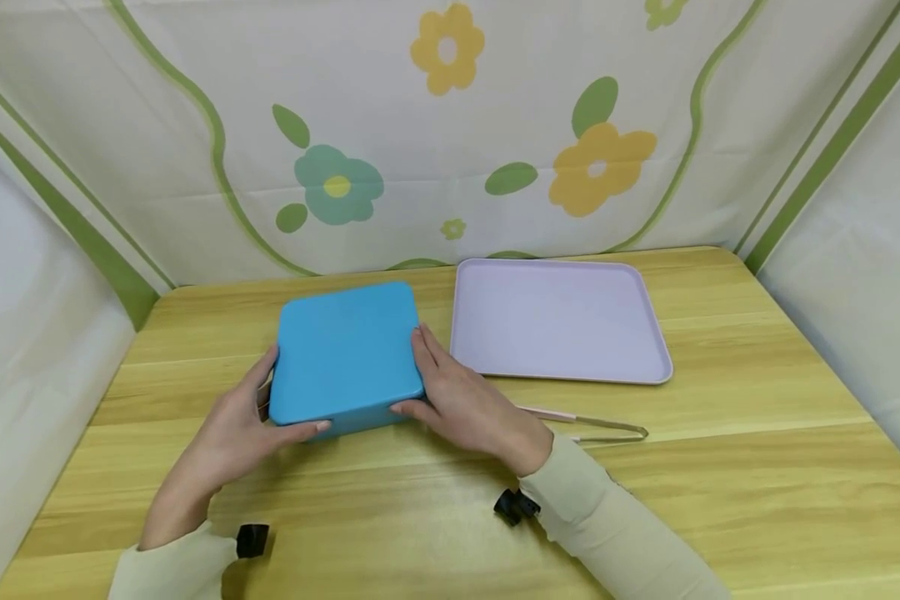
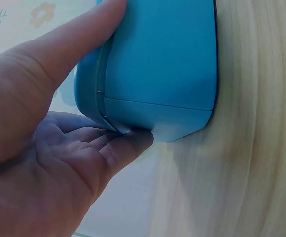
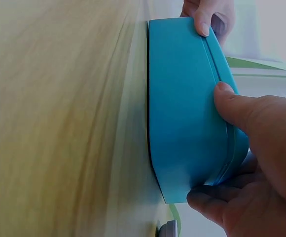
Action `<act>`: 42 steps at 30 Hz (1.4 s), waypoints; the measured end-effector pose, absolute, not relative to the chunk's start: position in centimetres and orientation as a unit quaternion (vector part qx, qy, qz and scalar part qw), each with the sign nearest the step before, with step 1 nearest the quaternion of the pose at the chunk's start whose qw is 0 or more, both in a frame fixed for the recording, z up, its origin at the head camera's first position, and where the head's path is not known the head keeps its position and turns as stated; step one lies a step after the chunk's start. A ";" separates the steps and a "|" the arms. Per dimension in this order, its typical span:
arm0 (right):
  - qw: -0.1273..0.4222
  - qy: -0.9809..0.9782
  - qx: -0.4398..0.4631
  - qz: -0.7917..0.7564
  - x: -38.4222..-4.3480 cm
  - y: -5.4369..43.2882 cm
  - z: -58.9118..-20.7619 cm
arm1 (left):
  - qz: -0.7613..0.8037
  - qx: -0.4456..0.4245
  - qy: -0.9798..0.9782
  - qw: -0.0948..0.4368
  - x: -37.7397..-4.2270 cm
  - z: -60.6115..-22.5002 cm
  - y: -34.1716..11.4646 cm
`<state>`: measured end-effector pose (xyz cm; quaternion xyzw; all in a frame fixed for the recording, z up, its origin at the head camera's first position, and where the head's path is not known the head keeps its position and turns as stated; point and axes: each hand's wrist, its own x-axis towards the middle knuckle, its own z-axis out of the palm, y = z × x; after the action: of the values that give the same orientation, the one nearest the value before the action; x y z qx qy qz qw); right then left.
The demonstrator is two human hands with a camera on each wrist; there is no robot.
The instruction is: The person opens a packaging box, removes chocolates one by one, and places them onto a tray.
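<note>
Blue box (image 1: 348,354) clamped: left fingers (image 1: 297,432), right fingers (image 1: 429,356); right wrist (image 1: 528,443) overlaps tongs (image 1: 607,424) near tray (image 1: 555,321).

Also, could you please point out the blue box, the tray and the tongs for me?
Blue box (image 1: 348,350): head view, middle of its top.
Tray (image 1: 558,321): head view, its bare floor.
Tongs (image 1: 607,424): head view, the metallic upper arm.

One box (image 1: 348,350), one tray (image 1: 558,321), apparently one tongs (image 1: 607,424)

– What's held?
– 1 blue box (image 3: 185,103); the right hand (image 3: 264,158) grips its near end, thumb on the lid (image 3: 225,68).
– And the left hand (image 3: 211,16)?
– It holds the far corner.
– Below?
– Wooden table (image 3: 54,123), close against the box.
</note>
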<state>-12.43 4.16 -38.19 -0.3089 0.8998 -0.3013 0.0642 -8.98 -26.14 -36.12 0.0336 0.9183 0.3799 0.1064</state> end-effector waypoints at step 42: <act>0.039 0.854 -0.288 -0.432 -13.0 4.5 -38.4 | 0.401 0.033 0.910 0.101 -8.9 -35.9 -26.8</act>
<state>-13.03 4.49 -38.39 -0.2878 0.8538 -0.4321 0.0387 -8.94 -26.79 -35.87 0.0332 0.9099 0.4009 0.1010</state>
